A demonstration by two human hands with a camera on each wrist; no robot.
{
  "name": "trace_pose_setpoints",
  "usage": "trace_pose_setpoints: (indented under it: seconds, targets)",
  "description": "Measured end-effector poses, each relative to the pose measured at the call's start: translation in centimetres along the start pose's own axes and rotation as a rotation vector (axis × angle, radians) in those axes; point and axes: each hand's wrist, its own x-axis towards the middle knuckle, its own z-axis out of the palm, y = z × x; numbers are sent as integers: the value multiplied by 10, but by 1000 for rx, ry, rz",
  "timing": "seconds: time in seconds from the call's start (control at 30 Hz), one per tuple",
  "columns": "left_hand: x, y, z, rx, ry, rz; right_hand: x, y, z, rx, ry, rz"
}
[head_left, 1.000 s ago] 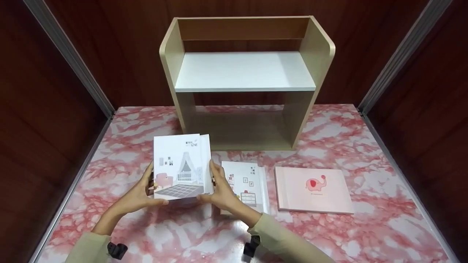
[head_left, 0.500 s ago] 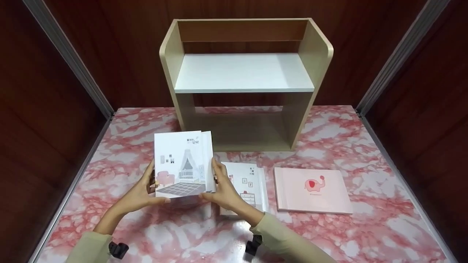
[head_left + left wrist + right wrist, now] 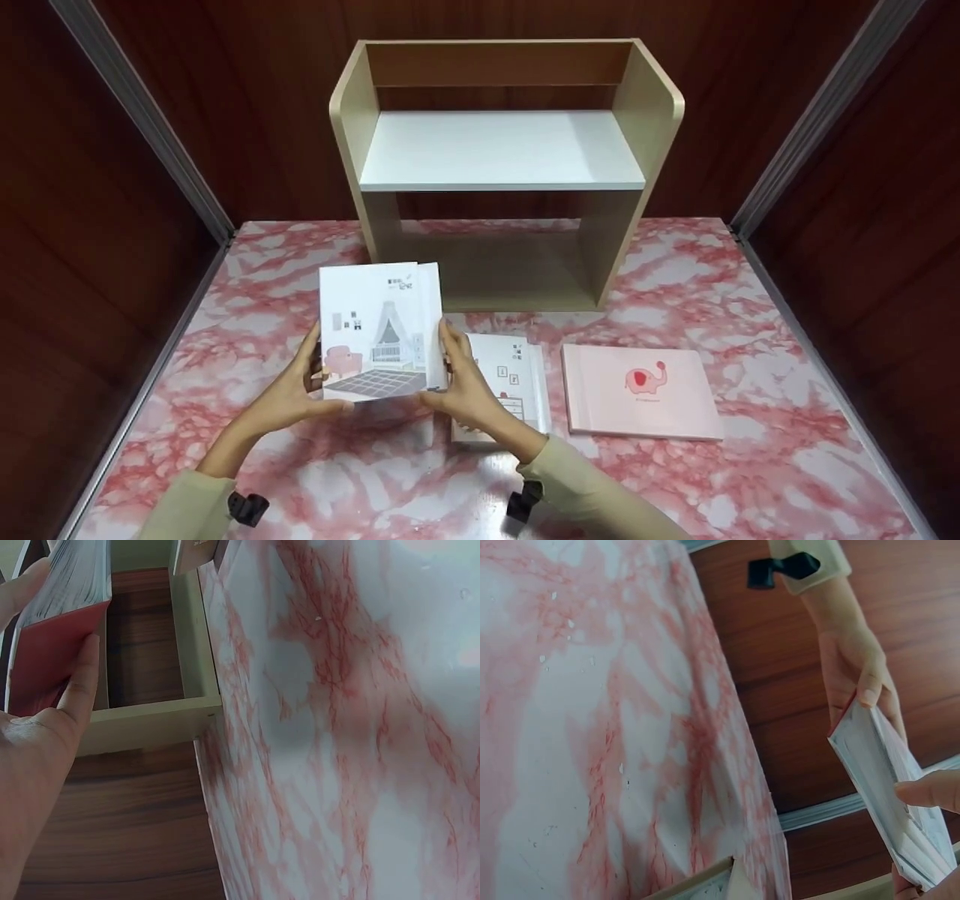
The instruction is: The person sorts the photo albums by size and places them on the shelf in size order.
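Observation:
Both hands hold a white photo album (image 3: 375,334) upright above the table, left of centre, its cover showing a crib and a pink armchair. The left hand (image 3: 289,390) grips its left edge, thumb at the lower corner. The right hand (image 3: 463,382) grips the opposite edge near the bottom. In the left wrist view, fingers press the album's red side (image 3: 52,652), with page edges above. The right wrist view shows the page edges (image 3: 885,780) between both hands. A second white album (image 3: 517,382) lies flat behind the right hand and wrist, partly hidden.
A pink album (image 3: 675,405) with an elephant lies at the right on the marbled pink-and-white table (image 3: 780,450). Behind stands a two-level wooden bookshelf (image 3: 502,150) with a white middle board. Dark wood panels (image 3: 862,187) enclose the sides and back.
Both hands have raised the held album slightly, moving it a little away and to the right. The other albums and the bookshelf stay in place.

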Motion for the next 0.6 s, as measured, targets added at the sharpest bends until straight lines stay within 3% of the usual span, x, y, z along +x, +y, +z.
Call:
trace_pose_setpoints:
  seconds: [0.23, 0.4, 0.6]
  targets:
    - [3, 3, 2, 7, 2, 0, -1, -2, -4, -3, 10, -7]
    - [5, 4, 2, -16, -17, 10, -6, -28, -10, 14, -3, -3]
    - [8, 6, 3, 6, -8, 12, -2, -10, -10, -8, 3, 3]
